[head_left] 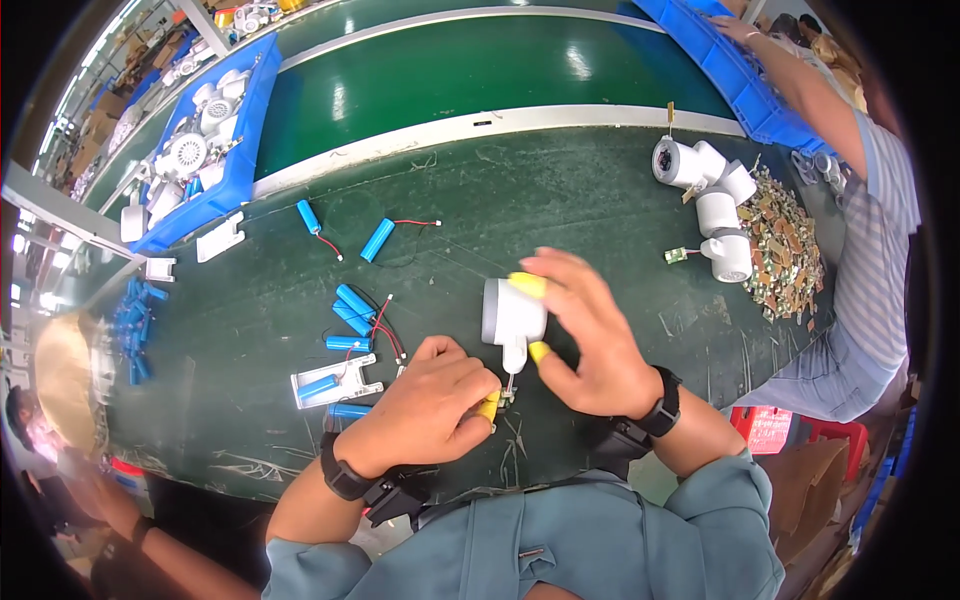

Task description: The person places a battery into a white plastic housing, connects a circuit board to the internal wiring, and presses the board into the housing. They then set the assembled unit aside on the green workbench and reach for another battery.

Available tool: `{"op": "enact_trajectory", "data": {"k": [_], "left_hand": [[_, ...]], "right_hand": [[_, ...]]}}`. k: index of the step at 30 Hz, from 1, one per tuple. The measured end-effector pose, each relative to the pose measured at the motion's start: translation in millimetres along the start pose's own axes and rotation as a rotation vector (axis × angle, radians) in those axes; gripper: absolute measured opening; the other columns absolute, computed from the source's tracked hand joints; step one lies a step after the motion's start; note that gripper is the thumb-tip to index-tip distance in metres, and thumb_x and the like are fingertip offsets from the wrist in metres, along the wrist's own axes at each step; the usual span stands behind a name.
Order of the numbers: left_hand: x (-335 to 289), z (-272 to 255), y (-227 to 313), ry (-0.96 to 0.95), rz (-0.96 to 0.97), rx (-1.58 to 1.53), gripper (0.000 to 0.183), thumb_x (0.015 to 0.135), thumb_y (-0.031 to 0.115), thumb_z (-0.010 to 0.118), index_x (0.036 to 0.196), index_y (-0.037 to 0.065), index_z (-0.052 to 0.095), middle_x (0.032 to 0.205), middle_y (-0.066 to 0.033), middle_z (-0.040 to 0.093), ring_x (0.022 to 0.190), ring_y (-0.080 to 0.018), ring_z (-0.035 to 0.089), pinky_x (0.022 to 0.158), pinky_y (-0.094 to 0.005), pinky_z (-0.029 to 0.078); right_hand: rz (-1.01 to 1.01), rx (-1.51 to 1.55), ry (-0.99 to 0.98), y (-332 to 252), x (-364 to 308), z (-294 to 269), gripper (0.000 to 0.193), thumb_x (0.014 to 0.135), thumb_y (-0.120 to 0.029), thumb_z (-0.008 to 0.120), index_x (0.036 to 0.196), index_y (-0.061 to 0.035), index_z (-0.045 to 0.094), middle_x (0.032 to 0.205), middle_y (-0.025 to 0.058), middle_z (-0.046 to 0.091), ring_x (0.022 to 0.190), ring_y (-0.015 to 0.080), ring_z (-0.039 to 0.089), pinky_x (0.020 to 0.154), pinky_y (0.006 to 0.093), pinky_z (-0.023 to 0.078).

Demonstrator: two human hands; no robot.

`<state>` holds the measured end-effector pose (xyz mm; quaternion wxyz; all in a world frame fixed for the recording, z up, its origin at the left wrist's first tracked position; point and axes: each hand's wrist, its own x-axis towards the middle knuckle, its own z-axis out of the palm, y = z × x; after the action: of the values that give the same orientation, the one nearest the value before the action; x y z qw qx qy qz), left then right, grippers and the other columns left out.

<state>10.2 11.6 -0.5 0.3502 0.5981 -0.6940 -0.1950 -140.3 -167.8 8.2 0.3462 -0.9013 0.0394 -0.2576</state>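
Observation:
A white round housing [520,315] with a grey rim and a short neck lies in front of me on the green worktable. My right hand [590,345] grips its right side between yellow-covered thumb and fingertips. From the neck, a thin wire runs down to a small green circuit board [507,398]. My left hand [425,405] is closed in a pinch at the board, also with yellow finger covers; its fingers partly hide the board. Beside that hand lie blue cylindrical batteries [352,312] with red and black leads, and a white plastic tray-shaped part [365,375] carrying one battery.
White housings [716,212] stand by a heap of small circuit boards [785,245] at right. More batteries [133,325] lie far left. Blue crates [262,110] flank a green conveyor [480,65]. A co-worker's arm [815,95] reaches into the right crate; another person's arm shows lower left.

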Motion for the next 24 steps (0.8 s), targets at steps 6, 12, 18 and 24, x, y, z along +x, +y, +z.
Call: {"op": "enact_trajectory", "data": {"k": [6, 12, 18, 24], "left_hand": [[-3, 2, 1, 0.038, 0.025, 0.023, 0.023, 0.069, 0.005, 0.067, 0.089, 0.005, 0.057, 0.075, -0.0065, 0.055, 0.072, -0.0261, 0.055, 0.088, -0.0409, 0.042], [-8, 2, 9, 0.121, 0.113, -0.061, 0.026, 0.071, 0.001, 0.064, 0.096, 0.005, 0.060, 0.079, -0.0050, 0.058, 0.072, -0.0242, 0.057, 0.089, -0.0429, 0.042], [-6, 2, 13, 0.143, 0.168, -0.130, 0.024, 0.071, 0.000, 0.064, 0.095, 0.004, 0.061, 0.081, -0.0054, 0.060, 0.074, -0.0254, 0.059, 0.083, -0.0414, 0.045], [-7, 1, 10, 0.114, 0.176, -0.272, 0.028, 0.070, -0.002, 0.065, 0.097, 0.002, 0.061, 0.083, -0.0083, 0.062, 0.076, -0.0281, 0.060, 0.071, -0.0392, 0.047]], "right_hand": [[0.102, 0.101, -0.117, 7, -4, 15, 0.077, 0.073, 0.002, 0.072, 0.142, -0.0007, 0.040, 0.135, 0.0219, 0.045, 0.123, 0.0411, 0.048, 0.102, 0.0444, 0.041], [-0.030, 0.172, -0.048, 14, -16, 17, 0.086, 0.074, 0.000, 0.078, 0.147, -0.0028, 0.033, 0.138, 0.0187, 0.042, 0.125, 0.0320, 0.045, 0.103, 0.0376, 0.040], [-0.046, 0.348, 0.003, 10, -20, 19, 0.100, 0.070, 0.004, 0.079, 0.152, -0.0047, 0.021, 0.137, 0.0155, 0.036, 0.130, 0.0301, 0.045, 0.106, 0.0388, 0.041], [-0.019, 0.353, -0.014, 11, -19, 16, 0.102, 0.071, 0.006, 0.079, 0.153, -0.0069, 0.020, 0.137, 0.0144, 0.036, 0.130, 0.0302, 0.045, 0.105, 0.0389, 0.041]]}}
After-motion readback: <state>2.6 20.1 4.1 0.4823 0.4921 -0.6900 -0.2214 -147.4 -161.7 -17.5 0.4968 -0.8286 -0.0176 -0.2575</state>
